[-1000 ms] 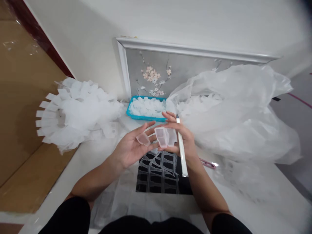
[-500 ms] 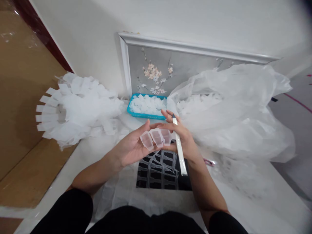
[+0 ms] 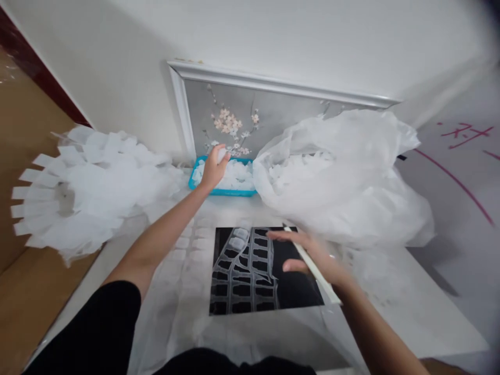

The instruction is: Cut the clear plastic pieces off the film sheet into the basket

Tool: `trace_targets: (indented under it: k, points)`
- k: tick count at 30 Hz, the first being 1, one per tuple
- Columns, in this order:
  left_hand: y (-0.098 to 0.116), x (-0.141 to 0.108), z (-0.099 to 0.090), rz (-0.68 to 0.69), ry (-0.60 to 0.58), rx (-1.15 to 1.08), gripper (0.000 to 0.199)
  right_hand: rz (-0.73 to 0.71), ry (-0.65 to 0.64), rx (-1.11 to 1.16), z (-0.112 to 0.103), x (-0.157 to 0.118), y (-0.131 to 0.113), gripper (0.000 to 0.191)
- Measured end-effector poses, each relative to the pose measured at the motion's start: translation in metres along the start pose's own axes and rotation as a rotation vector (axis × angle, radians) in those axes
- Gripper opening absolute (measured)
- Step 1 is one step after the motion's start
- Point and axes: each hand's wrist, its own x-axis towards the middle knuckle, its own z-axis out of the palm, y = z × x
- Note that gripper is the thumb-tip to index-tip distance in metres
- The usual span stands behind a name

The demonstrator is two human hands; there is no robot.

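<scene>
My left hand (image 3: 214, 169) is raised over the near-left part of the blue tray (image 3: 230, 192), its fingers closed around a small translucent plastic piece (image 3: 222, 154). White translucent pieces (image 3: 239, 176) fill the tray. Over the black mat (image 3: 297, 284), my right hand (image 3: 312, 255) has its fingers stretched out while a slim white pen-like tool (image 3: 318, 271) with a dark tip stays tucked in it. Below lies a clear plastic sheet (image 3: 253, 276) with rows of cut-out openings. A couple of translucent pieces (image 3: 239, 238) remain at its upper end.
A bundle of white plastic strips (image 3: 89, 187) stands at the left. To the right, a large clear plastic bag (image 3: 351, 192) holds more white pieces. A framed flower picture (image 3: 234, 114) leans on the wall behind the tray. Brown cardboard (image 3: 35, 208) borders the left side.
My hands have parted. The left has moved up and away to the tray with a piece, while the right has lowered toward the mat, still holding the tool. The view has shifted right.
</scene>
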Motion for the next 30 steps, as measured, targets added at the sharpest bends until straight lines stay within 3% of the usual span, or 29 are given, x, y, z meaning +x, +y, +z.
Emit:
trace_targets:
  k: [2,4,6,8,11,12,14,17,20,25,30]
  points:
    - [-0.017,0.029,0.003,0.036,-0.083,0.182,0.054,0.036,-0.019,0.083,0.018,-0.012,0.004,0.057]
    - [-0.031,0.043,0.007,0.033,-0.172,0.263,0.062,0.039,-0.034,0.194,0.040,-0.019,0.011,0.057]
    - [-0.038,0.044,0.009,0.043,-0.212,0.332,0.070,0.054,0.020,0.346,0.062,-0.022,0.022,0.063]
    - [-0.038,0.037,0.009,0.123,-0.147,0.395,0.074,0.125,0.163,0.502,0.080,-0.021,0.034,0.066]
    - [-0.027,0.005,0.008,0.341,0.028,0.384,0.068,0.254,0.410,0.619,0.097,-0.012,0.047,0.051]
    - [-0.022,-0.012,0.008,0.407,0.036,0.346,0.062,0.287,0.448,0.625,0.100,-0.007,0.049,0.043]
    - [-0.015,-0.057,0.012,0.491,-0.106,0.282,0.044,0.328,0.450,0.620,0.103,0.002,0.051,0.031]
    - [-0.017,-0.128,0.021,0.561,-0.544,0.267,0.028,0.326,0.379,0.631,0.106,0.013,0.050,0.023]
    - [-0.030,-0.173,0.027,0.491,-0.679,0.236,0.030,0.307,0.353,0.638,0.111,0.020,0.047,0.018]
    - [-0.045,-0.184,0.019,0.414,-0.569,0.262,0.029,0.291,0.323,0.619,0.127,0.036,0.047,0.017]
    - [-0.051,-0.186,0.010,0.389,-0.637,0.423,0.031,0.268,0.250,0.423,0.147,0.054,0.056,0.019]
